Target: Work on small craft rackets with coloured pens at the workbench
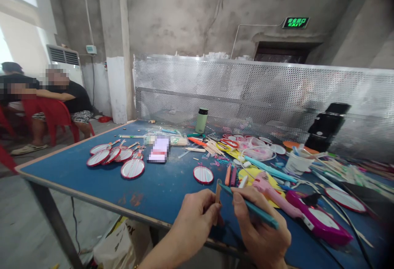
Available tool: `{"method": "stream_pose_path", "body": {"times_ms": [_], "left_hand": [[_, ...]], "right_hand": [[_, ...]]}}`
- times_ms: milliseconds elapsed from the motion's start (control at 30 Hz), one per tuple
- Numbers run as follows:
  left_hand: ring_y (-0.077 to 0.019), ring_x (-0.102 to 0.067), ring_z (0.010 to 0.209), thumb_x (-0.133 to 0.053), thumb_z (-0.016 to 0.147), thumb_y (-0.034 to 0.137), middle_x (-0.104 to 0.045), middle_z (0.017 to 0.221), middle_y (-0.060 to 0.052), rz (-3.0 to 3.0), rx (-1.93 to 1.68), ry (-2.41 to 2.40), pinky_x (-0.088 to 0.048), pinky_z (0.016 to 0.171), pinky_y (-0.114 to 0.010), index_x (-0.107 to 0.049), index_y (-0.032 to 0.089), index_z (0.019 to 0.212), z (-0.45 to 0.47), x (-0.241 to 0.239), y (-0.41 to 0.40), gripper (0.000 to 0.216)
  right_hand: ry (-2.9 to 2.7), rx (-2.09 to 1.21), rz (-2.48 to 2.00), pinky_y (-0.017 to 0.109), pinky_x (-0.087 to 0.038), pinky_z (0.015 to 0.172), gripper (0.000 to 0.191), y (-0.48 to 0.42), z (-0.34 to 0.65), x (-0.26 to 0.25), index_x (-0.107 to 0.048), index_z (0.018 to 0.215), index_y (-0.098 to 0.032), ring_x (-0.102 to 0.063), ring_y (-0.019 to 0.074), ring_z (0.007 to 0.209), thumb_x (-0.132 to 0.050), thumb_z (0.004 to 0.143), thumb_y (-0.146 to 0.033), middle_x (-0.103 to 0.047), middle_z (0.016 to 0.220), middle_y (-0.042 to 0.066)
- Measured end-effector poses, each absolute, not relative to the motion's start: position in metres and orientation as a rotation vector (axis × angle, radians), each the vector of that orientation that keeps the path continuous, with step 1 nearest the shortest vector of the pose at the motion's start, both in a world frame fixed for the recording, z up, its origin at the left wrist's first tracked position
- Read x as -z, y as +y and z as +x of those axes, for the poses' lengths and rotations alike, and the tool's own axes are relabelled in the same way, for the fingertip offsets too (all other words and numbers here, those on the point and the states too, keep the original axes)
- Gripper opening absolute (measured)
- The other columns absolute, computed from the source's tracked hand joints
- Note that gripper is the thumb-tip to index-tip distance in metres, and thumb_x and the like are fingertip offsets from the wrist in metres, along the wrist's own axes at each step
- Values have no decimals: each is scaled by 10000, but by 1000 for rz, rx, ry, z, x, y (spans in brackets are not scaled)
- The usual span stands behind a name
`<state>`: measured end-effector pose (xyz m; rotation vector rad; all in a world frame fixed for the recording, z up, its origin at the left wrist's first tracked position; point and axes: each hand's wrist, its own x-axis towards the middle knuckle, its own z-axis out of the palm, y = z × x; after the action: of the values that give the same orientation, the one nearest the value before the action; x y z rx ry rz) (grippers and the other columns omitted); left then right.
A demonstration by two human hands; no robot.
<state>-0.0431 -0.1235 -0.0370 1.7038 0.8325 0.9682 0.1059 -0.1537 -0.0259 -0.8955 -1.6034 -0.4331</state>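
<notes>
My left hand point(197, 215) pinches a flat wooden craft stick point(218, 192) near the table's front edge, holding it upright. In my right hand point(261, 228) is a slim teal pen-like tool point(261, 213), its pointed tip touching or very close to the stick's upper end. I cannot tell whether it is a marker or a cutter. Just beyond my hands lies a round white disc point(203, 174) with a red rim and thin strings across it. Beside it are an orange stick point(227, 175) and a dark reddish stick point(233, 176). A pink glue gun point(273, 193) lies right of them.
Several red-rimmed discs with handles point(132, 168) lie at left, near a phone point(159, 149). A green bottle point(201, 121) stands at the back by a perforated metal screen point(197, 80). At right are a purple power strip point(320, 219) with cables and a white cup point(297, 162).
</notes>
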Motion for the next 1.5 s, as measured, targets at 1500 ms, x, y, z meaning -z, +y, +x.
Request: {"method": "stream_pose_path", "body": {"times_ms": [1500], "left_hand": [[-145,-571,631,-509,899,319,-682,684,-27,1708,-976,833,-384,599,-240,-634,166,770,-43,38,-124,236]], "right_hand": [[-1558,456,-885,194,-534,613,142,-155,104,25,-658,910,-215,-661,107,613,-595,886,-90,-682,724,-22]]}}
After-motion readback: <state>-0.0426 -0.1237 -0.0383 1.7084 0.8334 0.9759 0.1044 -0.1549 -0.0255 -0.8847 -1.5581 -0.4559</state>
